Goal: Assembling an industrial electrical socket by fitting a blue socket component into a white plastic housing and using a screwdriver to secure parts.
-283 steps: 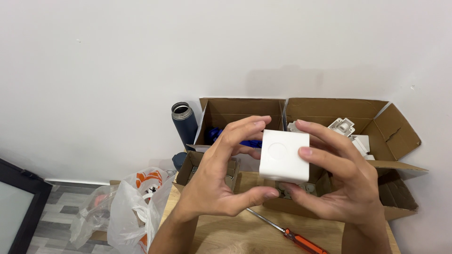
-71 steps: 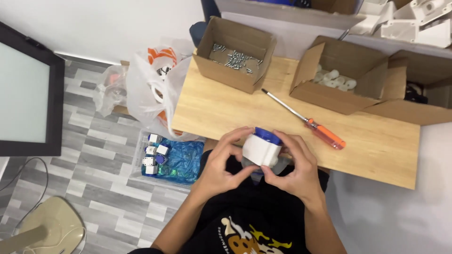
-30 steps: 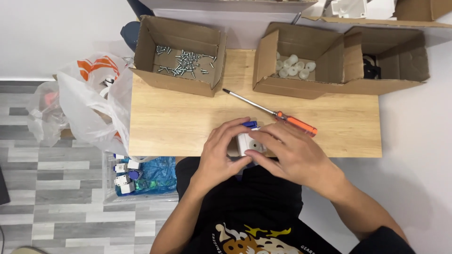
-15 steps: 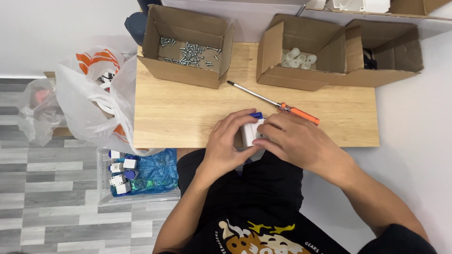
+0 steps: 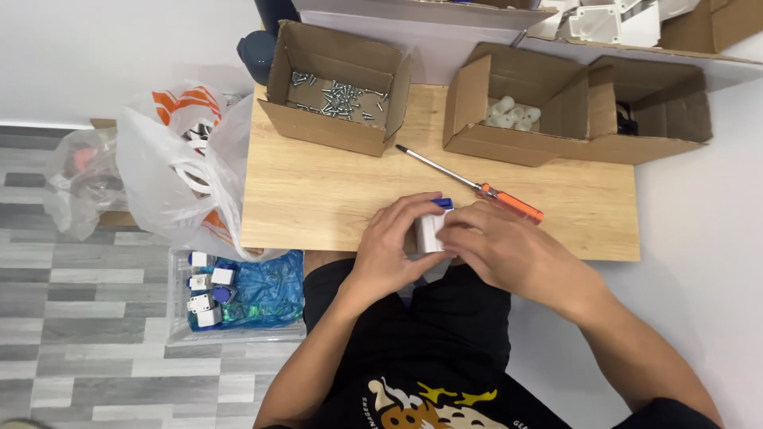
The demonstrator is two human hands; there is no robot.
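A small light wooden table (image 5: 318,191) stands against a white wall, over a grey plank-patterned floor. At its near edge both hands close around a small white plastic part with a blue cap (image 5: 433,226). The left hand (image 5: 389,250) wraps it from the left, fingers curled over the top, and the right hand (image 5: 501,242) covers it from the right, fingers bent onto it; the part sits between them, just above the table's front edge and the lap in black clothing. Just beyond the right hand lies a screwdriver with an orange handle (image 5: 509,202), its shaft pointing toward the back left. At the back left an open cardboard box of screws (image 5: 338,87) sits on the table; at the back right another open cardboard box (image 5: 517,107) holds small white parts. Left of the table hang white plastic bags (image 5: 179,171), and below them a clear tray with a blue bag (image 5: 254,294) holds more small white-and-blue pieces
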